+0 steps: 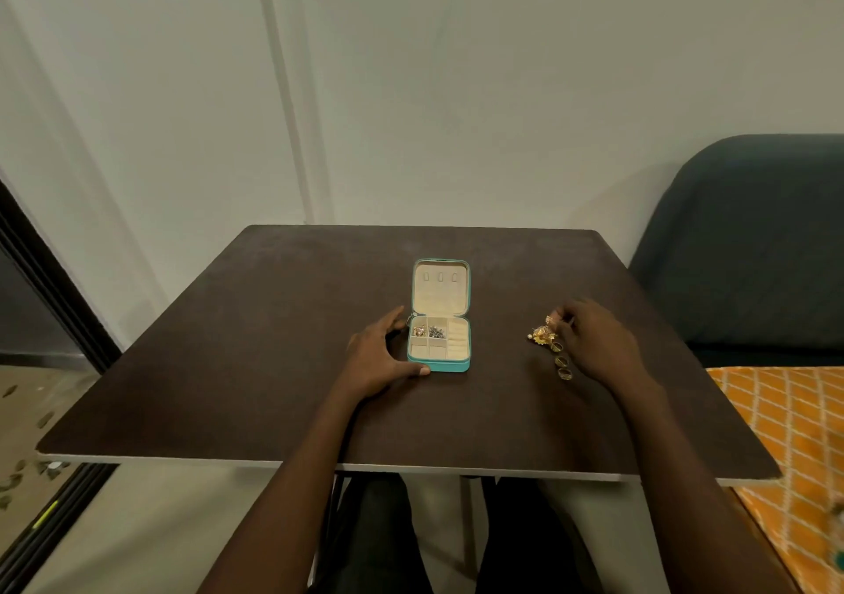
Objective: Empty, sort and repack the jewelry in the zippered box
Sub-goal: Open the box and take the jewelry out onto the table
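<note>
**Sorting the shiny things beside the little box**

The zippered box (439, 340) sits near the middle of the dark table (274, 365). It is open, and its lid (440, 285) stands up at the back so the person can see inside. The bottom part has small cream rooms. One back room holds a little pile of gold bits (419, 331). The room next to it holds a pile of silver bits (436, 332). The front rooms and the long padded strip on the right look empty, so I think there is more to put in.

The left hand (381, 356) rests on the table against the box. Its thumb touches the front corner and its fingers curve round the left side. I think it is there to keep the light box from sliding.

To the right of the box, well apart from it, lies a gold heap (541, 335). Below it, three gold rings (562, 360) lie in a short row. Keeping them in their own spot probably makes them easy to tell apart.

The right hand (593, 342) hovers over the heap. Its fingertips are pinched close at a small gold piece (551, 320) on top. It is too small to name, and I cannot tell if it is lifted.

A dark chair (753, 237) stands at the right, with orange patterned cloth (785, 420) below it.
</note>
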